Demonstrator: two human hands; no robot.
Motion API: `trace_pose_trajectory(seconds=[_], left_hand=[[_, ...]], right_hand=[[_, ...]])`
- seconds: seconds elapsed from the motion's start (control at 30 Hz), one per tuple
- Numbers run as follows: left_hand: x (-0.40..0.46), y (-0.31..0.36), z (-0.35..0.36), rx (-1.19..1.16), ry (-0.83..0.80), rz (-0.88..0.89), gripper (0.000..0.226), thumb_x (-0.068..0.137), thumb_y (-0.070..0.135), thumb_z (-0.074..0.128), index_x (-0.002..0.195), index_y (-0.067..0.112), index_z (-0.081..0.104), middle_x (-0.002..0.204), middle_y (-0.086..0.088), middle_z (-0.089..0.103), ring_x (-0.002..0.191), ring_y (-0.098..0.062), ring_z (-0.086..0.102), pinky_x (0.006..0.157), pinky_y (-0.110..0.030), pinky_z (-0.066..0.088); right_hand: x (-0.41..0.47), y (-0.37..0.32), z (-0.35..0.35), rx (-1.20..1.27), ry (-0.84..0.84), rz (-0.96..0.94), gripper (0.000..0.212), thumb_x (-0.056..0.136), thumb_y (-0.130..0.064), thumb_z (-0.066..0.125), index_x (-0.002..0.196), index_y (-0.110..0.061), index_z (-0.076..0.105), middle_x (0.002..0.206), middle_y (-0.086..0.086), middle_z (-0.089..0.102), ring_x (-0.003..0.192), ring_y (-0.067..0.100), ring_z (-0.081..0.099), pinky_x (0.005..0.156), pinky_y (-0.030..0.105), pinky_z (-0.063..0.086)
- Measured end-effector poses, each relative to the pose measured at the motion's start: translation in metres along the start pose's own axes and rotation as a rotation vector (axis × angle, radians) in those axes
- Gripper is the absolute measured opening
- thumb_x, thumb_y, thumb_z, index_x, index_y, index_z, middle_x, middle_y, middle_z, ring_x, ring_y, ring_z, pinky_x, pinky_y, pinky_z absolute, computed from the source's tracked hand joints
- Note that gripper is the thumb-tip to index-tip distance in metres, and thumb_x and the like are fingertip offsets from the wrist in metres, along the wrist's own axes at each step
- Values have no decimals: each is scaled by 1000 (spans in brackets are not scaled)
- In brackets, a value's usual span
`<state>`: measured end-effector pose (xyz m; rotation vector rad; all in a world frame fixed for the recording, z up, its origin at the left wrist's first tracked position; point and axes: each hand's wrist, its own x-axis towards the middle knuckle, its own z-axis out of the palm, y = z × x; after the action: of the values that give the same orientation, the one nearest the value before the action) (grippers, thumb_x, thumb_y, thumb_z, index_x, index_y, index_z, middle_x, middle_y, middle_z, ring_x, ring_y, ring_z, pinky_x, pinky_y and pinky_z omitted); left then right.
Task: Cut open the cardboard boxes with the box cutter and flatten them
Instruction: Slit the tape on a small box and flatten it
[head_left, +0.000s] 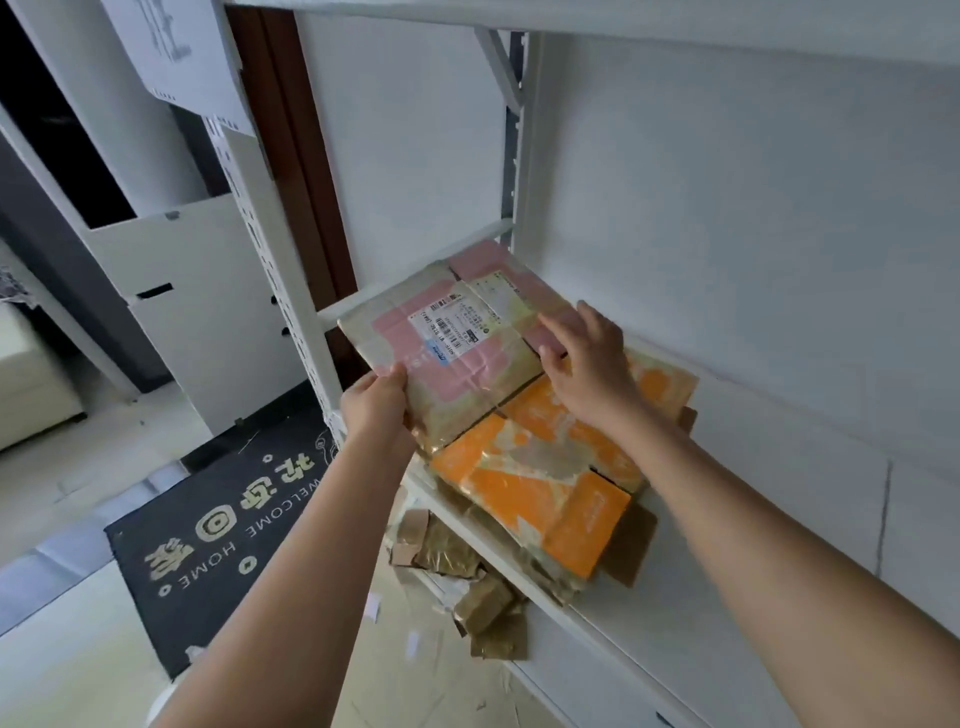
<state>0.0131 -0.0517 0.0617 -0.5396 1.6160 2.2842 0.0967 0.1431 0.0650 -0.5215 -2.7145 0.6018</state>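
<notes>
Pink-taped cardboard box (457, 338) is lying atop the orange boxes (545, 467) on the shelf (649, 613); I'm seeing my left hand (376, 410) pinching its near corner, right hand (587, 364) resting on top, fingers spread.

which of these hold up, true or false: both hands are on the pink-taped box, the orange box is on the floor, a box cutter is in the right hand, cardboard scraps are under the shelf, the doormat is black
1. Both hands are on the pink-taped cardboard box. True: the left hand grips its near corner and the right hand rests on its right side.
2. The orange flattened cardboard box lies on the floor. False: it lies on the white metal shelf.
3. The right hand holds a box cutter. False: no cutter is visible in it.
4. Brown cardboard scraps lie on the floor below the shelf. True.
5. The black doormat is black. True.
</notes>
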Motion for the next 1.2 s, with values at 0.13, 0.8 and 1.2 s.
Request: trace_pose_trajectory(seconds=[0.13, 0.8, 1.2], left_hand=[[70, 14, 5, 17, 25, -31, 2, 97, 9, 60, 97, 7, 60, 76, -4, 61, 58, -14, 56, 53, -27, 52], [165, -56, -16, 1387, -297, 552, 55, 93, 43, 58, 144, 27, 45, 156, -3, 22, 145, -25, 10, 115, -48, 20], [214, -59, -15, 1413, -540, 552, 57, 94, 40, 60, 147, 30, 42, 162, 0, 21, 151, -24, 5, 120, -47, 8]], right_hand=[[63, -20, 43, -162, -139, 39, 52, 104, -43, 34, 155, -32, 25, 164, 8, 11, 150, 32, 12, 123, 50, 13], [123, -49, 132, -667, -764, 112, 60, 97, -56, 40, 152, -31, 31, 152, 7, 45, 144, 35, 32, 108, 73, -11], [145, -47, 149, -645, -794, 153, 76, 89, -63, 54, 153, -30, 30, 156, 4, 37, 145, 30, 31, 116, 65, 9]])
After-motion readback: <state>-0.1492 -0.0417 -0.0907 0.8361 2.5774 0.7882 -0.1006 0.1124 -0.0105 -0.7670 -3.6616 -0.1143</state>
